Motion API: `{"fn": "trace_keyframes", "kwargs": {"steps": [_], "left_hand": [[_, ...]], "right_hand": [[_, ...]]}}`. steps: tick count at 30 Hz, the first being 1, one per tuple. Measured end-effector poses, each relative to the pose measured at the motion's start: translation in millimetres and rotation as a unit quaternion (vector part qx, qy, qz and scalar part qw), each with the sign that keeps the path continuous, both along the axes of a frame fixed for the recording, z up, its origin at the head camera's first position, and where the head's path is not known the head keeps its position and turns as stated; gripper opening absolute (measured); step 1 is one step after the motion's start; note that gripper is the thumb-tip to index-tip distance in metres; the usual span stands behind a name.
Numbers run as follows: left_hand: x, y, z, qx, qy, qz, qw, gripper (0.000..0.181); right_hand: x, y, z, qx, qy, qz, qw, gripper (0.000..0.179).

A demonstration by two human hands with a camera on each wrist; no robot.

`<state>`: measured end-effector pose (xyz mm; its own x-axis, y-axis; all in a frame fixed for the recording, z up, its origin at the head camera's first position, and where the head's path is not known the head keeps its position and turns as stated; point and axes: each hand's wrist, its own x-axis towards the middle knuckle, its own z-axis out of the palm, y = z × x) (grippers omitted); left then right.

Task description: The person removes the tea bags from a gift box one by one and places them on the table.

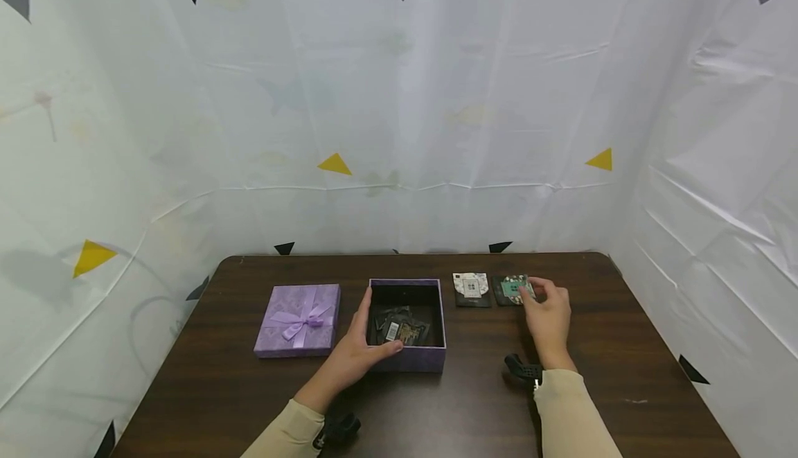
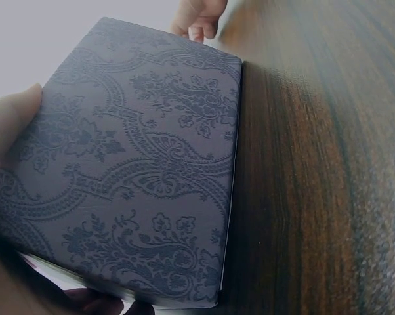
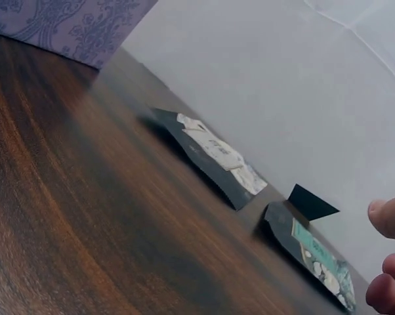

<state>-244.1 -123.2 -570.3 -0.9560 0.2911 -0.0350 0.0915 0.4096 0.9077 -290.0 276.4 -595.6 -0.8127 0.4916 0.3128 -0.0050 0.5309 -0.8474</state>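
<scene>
1. The left hand (image 1: 354, 355) holds the open purple box (image 1: 414, 361) at its near left corner; its fingers (image 1: 361, 312) lie along the left wall while the thumb reaches over the front rim; the spread between thumb and fingers is wide, with the corner between them.
2. The box stands upright on the dark wood counter (image 1: 461, 406), near the middle; its outer wall carries a floral pattern; inside lie several dark packets (image 1: 402, 328), overlapping one another, the front one showing a white barcode label.
3. The right hand (image 1: 550, 319) is at the right end of the green-and-black packet (image 1: 512, 290); thumb and fingers are parted, with a gap between them in the right wrist view; whether a fingertip touches the packet cannot be told.
4. That packet lies on the counter to the right of the box; just beside it, on the side nearer the box, lies the white-and-black packet (image 1: 472, 289).
5. The purple lid (image 1: 289, 304) lies to the left of the box, apart from it, its ribbon bow (image 1: 302, 321) facing up.
6. Both wrists wear black straps and cream sleeves (image 1: 570, 406); a white sheet (image 1: 405, 111) with black, grey and yellow triangles hangs behind the counter.
</scene>
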Motion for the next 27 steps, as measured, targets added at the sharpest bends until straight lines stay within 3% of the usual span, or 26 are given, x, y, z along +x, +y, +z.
{"fn": "trace_keyframes", "kwargs": {"steps": [8, 20, 27], "left_hand": [[1.2, -0.5, -1.4, -0.003, 0.001, -0.003, 1.0, 0.122], [2.4, -0.6, -1.5, 0.0, -0.001, 0.003, 1.0, 0.122], [0.4, -0.6, -0.8, -0.003, -0.003, 0.006, 1.0, 0.122]], "right_hand": [[2.9, -2.8, 13.2, 0.012, 0.011, -0.015, 0.9998, 0.026], [6.5, -15.6, 53.3, 0.033, 0.016, 0.026, 0.999, 0.022], [16.9, -38.5, 87.9, 0.031, 0.068, 0.049, 0.996, 0.017]]}}
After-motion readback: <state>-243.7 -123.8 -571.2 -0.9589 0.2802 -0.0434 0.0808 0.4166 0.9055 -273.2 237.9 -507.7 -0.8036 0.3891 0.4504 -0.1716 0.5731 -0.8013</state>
